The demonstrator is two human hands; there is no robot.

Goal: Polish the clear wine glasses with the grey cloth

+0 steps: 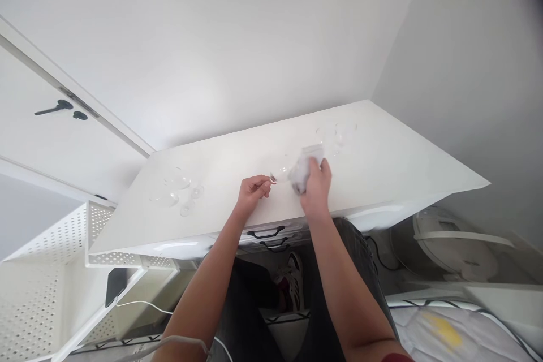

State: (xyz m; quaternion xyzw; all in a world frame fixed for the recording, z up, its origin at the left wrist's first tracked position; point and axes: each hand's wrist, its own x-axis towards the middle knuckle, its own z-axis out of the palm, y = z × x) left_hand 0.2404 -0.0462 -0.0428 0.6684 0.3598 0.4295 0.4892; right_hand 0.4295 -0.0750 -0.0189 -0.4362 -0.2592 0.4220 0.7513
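Observation:
My left hand [253, 192] pinches the foot end of a clear stemmed glass [282, 172], held on its side just above the white cabinet top [237, 158]. A bunched light-grey cloth [301, 172] is gripped in my right hand [317, 188]. The cloth is blurred and covers the right end of the glass, so the bowl is mostly hidden.
Several clear stemmed glasses [169, 197] lie at the cabinet's left, and more clear glasses [339, 134] are at the back right. Black drawer handles [266, 232] stick out in front. A wall rises behind. A white cable [144, 305] runs at lower left.

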